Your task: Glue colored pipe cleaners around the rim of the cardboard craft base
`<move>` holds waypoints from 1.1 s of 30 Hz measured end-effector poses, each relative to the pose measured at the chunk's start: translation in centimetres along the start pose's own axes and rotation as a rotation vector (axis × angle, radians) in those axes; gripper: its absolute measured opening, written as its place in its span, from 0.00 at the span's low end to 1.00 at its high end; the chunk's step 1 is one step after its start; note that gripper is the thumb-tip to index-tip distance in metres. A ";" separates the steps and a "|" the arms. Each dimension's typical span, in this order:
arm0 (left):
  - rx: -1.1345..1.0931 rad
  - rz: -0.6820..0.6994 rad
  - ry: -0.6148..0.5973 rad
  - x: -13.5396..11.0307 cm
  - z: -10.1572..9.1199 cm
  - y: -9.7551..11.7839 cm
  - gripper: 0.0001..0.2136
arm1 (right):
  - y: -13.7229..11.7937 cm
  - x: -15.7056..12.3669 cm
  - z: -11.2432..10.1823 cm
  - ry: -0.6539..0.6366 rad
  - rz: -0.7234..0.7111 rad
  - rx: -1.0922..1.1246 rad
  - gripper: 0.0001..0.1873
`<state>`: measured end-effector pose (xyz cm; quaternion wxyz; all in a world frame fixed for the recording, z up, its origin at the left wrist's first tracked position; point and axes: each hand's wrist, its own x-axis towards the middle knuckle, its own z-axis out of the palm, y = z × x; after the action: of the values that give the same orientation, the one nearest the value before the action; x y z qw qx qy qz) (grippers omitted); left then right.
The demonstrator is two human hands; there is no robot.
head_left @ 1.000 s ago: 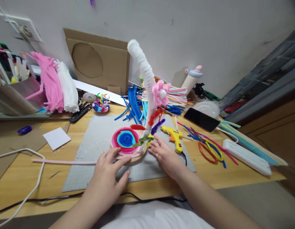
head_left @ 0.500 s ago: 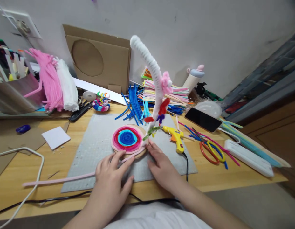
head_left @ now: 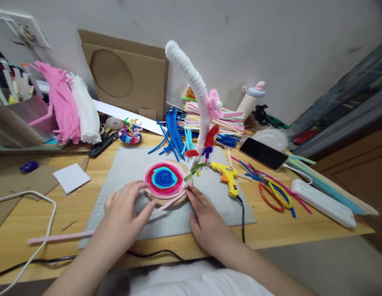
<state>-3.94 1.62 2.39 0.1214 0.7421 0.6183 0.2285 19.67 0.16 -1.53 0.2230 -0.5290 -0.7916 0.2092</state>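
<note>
A round cardboard disc [head_left: 168, 201] carries coiled pipe cleaners in rings [head_left: 164, 178] of blue, light blue, red and pink. A loose pale pink pipe cleaner [head_left: 171, 202] runs from the disc's right edge, passes under my left hand and comes out at the left. My left hand [head_left: 124, 211] is open at the disc's left side, thumb and fingers apart. At the lower right edge, the fingertips of my right hand [head_left: 208, 218] press on the disc beside the pink strand's end. A curved white fuzzy stem [head_left: 194, 82] with pink, red, purple and green pieces rises there.
A yellow glue gun [head_left: 226, 176], scissors [head_left: 274, 195], a phone [head_left: 263, 153] and a white power strip [head_left: 323, 203] lie to the right. Bundled pipe cleaners [head_left: 67, 111] and a cardboard panel [head_left: 126, 74] stand behind. A grey mat [head_left: 117, 172] lies under the disc.
My left hand has lifted off the lower rim of the disc and moved left, its fingers spreading. My right hand stays at the disc's right edge.
</note>
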 end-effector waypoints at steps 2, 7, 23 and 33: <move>-0.018 -0.096 -0.005 1.2 0.3 -0.8 0.25 | -0.1 -0.1 0.0 -0.022 0.031 0.009 0.36; -0.305 -0.084 -0.060 2.1 2.0 -1.7 0.26 | -0.2 -0.1 0.0 -0.049 0.089 0.062 0.37; 0.052 0.048 -0.040 -4.6 2.4 1.1 0.31 | 2.5 1.8 -2.6 -0.047 0.070 0.327 0.39; 0.243 0.149 0.080 -3.4 2.5 2.1 0.29 | 1.9 0.7 -2.5 -0.078 0.044 0.213 0.39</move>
<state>-1.39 -1.84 0.54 -0.0113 0.7854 0.5890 0.1900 22.25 1.71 -0.44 0.2422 -0.5109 -0.7613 0.3175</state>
